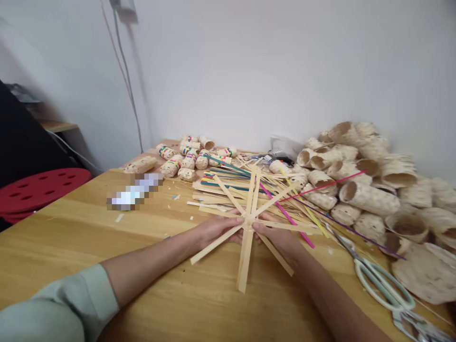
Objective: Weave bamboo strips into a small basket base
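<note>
Hands [216, 230] grip crossed strips [248, 224] — marks on brown board [170, 143] too small to read.

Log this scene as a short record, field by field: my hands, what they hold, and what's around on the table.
Held piece: star of crossed pale strips
Left hand: grips the star near its centre, thumb on top
Right hand: grips it near the centre from the other side
Beyond hands: loose strips, mostly pale, some coloured
Back left: small woven pieces, several with coloured bands
Right: piled woven tubes; scissors with pale green handles
Surface: wooden table
</note>
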A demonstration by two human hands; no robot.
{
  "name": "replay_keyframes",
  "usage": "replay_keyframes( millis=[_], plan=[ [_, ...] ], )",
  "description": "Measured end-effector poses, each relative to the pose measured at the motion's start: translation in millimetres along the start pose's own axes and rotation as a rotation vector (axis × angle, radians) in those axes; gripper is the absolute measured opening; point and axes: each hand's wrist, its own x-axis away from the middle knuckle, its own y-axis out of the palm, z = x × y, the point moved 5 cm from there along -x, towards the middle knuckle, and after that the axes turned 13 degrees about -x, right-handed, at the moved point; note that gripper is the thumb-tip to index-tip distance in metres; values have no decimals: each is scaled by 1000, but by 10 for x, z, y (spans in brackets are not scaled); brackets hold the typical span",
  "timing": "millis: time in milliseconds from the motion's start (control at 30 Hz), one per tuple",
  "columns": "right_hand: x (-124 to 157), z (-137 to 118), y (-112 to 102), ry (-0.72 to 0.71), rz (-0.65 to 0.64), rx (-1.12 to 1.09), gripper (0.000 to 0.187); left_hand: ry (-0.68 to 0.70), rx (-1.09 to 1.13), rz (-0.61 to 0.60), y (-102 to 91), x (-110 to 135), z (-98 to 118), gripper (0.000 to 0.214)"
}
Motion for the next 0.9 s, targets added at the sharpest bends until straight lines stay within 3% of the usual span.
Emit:
replay_keyframes(
  millis=[133, 267, 367, 433, 500, 633, 767, 900],
  plan=[
    [10, -18, 5, -5, 19, 10, 38, -12, 3, 135, -74, -17, -11, 32],
    [26, -216, -341, -45, 89, 67, 52, 103, 197, 353, -308, 17, 142, 18],
    [85, -429, -833, -191, 363, 41, 50, 149, 299, 529, -480, 68, 260, 13],
    [147, -506, -1111, -280, 572, 79, 44, 137, 314, 571, -533, 85, 298, 15],
    [173, -528, -1237, -313, 673, 204, 39, 126, 322, 573, -563, 87, 300, 15],
    [100, -584, -1123, -341, 655, 635, 32, 115, 303, 547, -633, 70, 236, 15],
    [-102, -665, -876, -339, 537, 1060, 26, 138, 262, 512, -702, 47, 181, 11],
    [-330, -621, -656, -370, 443, 1265, 24, 185, 256, 420, -700, 20, 162, 8]
  ],
)
